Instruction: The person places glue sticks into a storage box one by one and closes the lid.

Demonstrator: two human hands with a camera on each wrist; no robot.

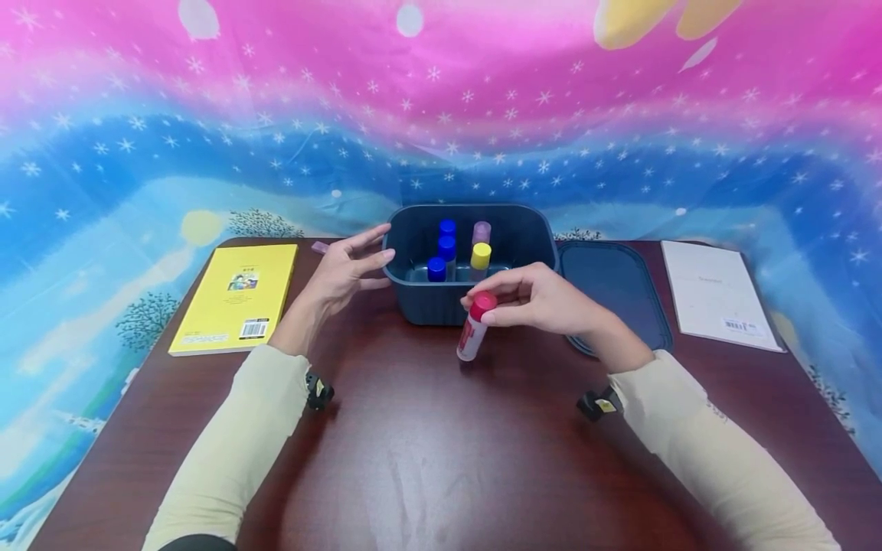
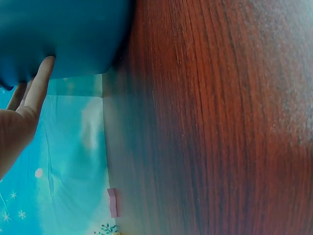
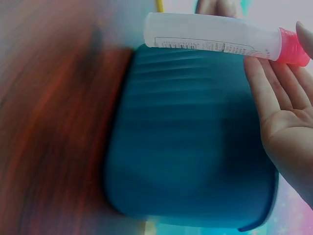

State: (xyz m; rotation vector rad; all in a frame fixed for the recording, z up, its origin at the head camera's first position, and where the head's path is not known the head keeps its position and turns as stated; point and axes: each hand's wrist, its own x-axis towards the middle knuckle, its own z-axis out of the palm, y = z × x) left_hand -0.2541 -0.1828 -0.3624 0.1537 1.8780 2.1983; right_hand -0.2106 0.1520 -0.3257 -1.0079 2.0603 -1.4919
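My right hand (image 1: 534,298) pinches a white tube with a red cap (image 1: 472,337) by its cap, between thumb and fingers. The tube hangs tilted over the table, in front of a dark blue-grey bin (image 1: 475,208). In the right wrist view the tube (image 3: 215,32) lies across the bin's outer wall, with small print along its side. My left hand (image 1: 344,268) reaches to the bin's left side, its extended fingers touching the outer wall and rim. Inside the bin stand several capped tubes: three with blue caps (image 1: 447,246), one with a yellow cap (image 1: 481,255) and one with a purple cap (image 1: 481,231).
Flat on the table, right of the bin, lies a dark lid (image 1: 609,287). A yellow book (image 1: 237,298) is at the far left and a white booklet (image 1: 720,295) at the far right. Behind my left hand a small purple piece (image 1: 320,247) shows near the back edge.
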